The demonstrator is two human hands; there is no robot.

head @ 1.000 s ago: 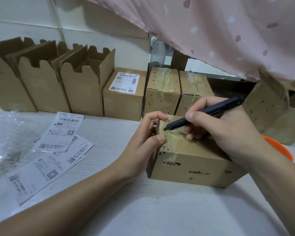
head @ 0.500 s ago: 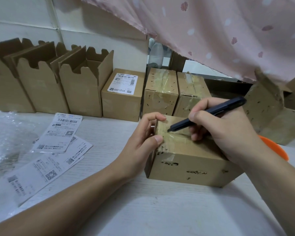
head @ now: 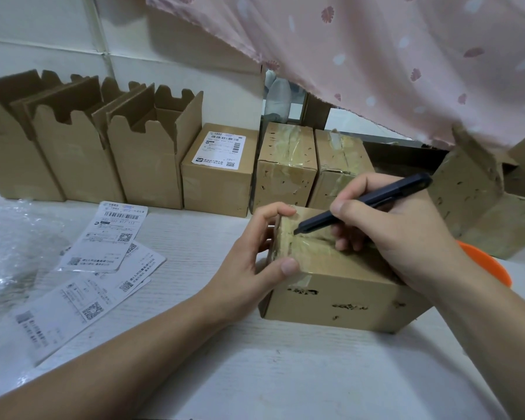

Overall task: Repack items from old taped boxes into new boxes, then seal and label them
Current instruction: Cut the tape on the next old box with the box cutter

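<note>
An old taped cardboard box (head: 340, 295) with dark scuff marks lies on the white table in front of me. My left hand (head: 252, 259) grips its left end, fingers curled over the top edge and thumb on the near side. My right hand (head: 388, 225) holds a dark utility knife (head: 361, 204) like a pen, its tip on the tape seam near the box's left end. Two more old taped boxes (head: 285, 168) stand behind. A sealed box with a shipping label (head: 219, 174) stands to their left.
Three new open boxes (head: 146, 153) line the back left wall. Loose shipping labels (head: 109, 237) and bubble wrap (head: 9, 244) lie on the table at the left. An orange bowl (head: 491, 265) and torn cardboard (head: 479, 201) sit at the right. A pink curtain (head: 391, 56) hangs overhead.
The knife tip has slid a little leftward along the tape seam toward the box's left end. My left hand keeps its hold on the box.
</note>
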